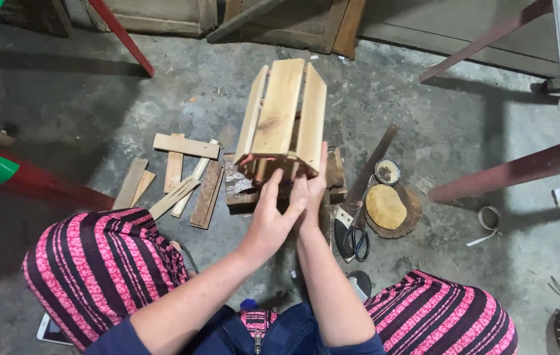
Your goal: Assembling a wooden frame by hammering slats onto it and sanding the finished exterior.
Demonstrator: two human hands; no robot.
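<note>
A small crate-like frame of pale wooden slats (283, 118) is held up above a dark wooden block (240, 184) on the floor. My right hand (311, 194) grips its near end, with the thumb up along the right slat. My left hand (273, 213) presses against that same near end from the left, fingers spread on the wood. Both hands meet just under the frame.
Several loose wooden slats (178, 177) lie on the concrete floor to the left. A hand saw (365, 181), black scissors (357, 242), a round wooden disc (388, 207), a small tin (387, 171) and a tape roll (488, 217) lie to the right. Red metal legs (496, 174) stand right.
</note>
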